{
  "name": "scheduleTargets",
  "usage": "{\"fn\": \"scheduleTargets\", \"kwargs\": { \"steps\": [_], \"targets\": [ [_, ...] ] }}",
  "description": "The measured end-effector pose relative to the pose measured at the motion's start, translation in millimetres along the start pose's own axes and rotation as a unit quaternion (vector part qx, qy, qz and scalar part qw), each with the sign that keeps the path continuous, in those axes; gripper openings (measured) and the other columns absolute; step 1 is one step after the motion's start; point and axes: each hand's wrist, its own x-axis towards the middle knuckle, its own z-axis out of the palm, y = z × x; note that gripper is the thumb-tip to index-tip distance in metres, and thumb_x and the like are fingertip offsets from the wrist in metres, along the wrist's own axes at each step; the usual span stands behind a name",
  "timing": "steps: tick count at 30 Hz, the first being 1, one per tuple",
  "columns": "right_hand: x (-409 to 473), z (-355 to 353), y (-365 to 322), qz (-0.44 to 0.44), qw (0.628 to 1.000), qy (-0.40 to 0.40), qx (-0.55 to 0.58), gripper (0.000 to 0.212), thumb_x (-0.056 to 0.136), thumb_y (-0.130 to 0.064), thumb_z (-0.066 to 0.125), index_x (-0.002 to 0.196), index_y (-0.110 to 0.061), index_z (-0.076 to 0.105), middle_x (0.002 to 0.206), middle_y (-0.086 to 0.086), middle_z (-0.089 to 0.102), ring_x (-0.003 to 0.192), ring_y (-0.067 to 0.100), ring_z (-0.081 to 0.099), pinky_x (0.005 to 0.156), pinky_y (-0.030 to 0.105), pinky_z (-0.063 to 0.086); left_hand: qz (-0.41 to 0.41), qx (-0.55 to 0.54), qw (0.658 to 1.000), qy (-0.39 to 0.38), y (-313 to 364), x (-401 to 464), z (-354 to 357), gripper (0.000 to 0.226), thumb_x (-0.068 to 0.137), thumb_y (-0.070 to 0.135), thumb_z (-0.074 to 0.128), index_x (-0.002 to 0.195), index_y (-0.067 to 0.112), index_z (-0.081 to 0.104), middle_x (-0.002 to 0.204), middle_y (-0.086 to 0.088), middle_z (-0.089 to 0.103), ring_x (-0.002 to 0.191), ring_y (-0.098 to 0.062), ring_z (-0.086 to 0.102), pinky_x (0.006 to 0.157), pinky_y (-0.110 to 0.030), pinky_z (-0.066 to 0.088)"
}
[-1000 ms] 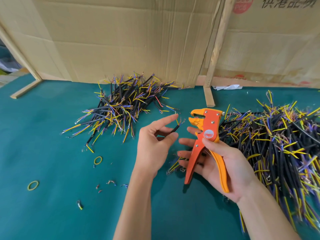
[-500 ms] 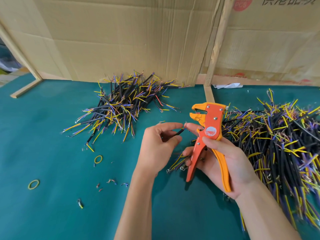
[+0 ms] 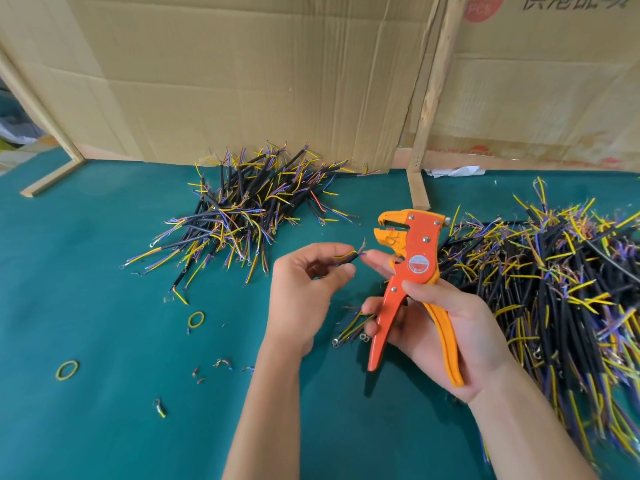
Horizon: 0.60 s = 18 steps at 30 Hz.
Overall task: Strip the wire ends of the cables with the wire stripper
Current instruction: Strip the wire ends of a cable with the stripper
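**Cable end held beside the stripper's mouth**

The wire stripper (image 3: pixel 414 271) is orange with yellow-orange jaw tips and one yellow handle; its round red-and-white label is too small to read. The right hand (image 3: pixel 446 327) grips its handles, jaws apart. Just left of the stripper, the left hand (image 3: pixel 304 289) pinches a short black cable (image 3: pixel 349 257) with its fingers. Behind the stripper, the cardboard (image 3: pixel 519 81) shows "PCS".

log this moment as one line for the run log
left hand: pinches cable | right hand: grips wire stripper | cable end beside stripper head, not inserted | stage: lining up
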Motion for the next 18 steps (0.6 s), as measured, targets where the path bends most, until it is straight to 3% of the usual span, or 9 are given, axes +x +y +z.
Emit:
{"fn": "scheduleTargets", "kwargs": {
  "steps": [5,9,12,18],
  "targets": [
    [-0.5,0.2,1.3,0.012,1.0,0.002,0.012,0.053,0.086,-0.012,0.062,0.138,-0.002,0.06,0.144,0.016,0.059,0.091,0.038,0.071,0.076,0.047,0.058,-0.014,-0.024,0.999,0.036,-0.9,1.1,-0.5,0.023,0.08,-0.004,0.077,0.09,0.016,0.079,0.079,0.001,0.075,0.072,-0.008,0.065,0.073,-0.02,0.052],
    [-0.4,-3.0,-0.7,0.041,0.998,0.03,0.021,0.044,0.097,-0.019,0.056,0.137,-0.004,0.061,0.133,0.03,0.062,0.096,0.047,0.07,0.085,0.056,0.057,-0.022,-0.047,0.997,0.064,-0.7,2.1,-1.8,0.019,0.081,-0.003,0.076,0.092,0.013,0.078,0.07,0.006,0.069,0.064,-0.006,0.057,0.068,-0.02,0.047],
    [-1.5,-4.0,-3.7,0.063,0.997,0.045,-0.021,0.041,0.095,-0.023,0.059,0.132,-0.007,0.066,0.117,0.033,0.067,0.09,0.046,0.07,0.08,0.052,0.059,-0.016,-0.054,0.996,0.07,0.4,2.6,-2.1,0.02,0.081,-0.003,0.076,0.092,0.014,0.078,0.067,0.01,0.067,0.061,-0.004,0.056,0.066,-0.018,0.047],
    [-3.5,-1.0,-4.0,0.082,0.993,0.015,-0.087,0.047,0.083,-0.009,0.07,0.129,-0.005,0.066,0.098,0.029,0.066,0.076,0.038,0.065,0.07,0.047,0.057,-0.011,-0.043,0.997,0.066,1.5,3.2,-2.1,0.022,0.08,-0.004,0.077,0.087,0.017,0.078,0.07,0.007,0.071,0.064,-0.005,0.059,0.066,-0.017,0.049]
  ]
}}
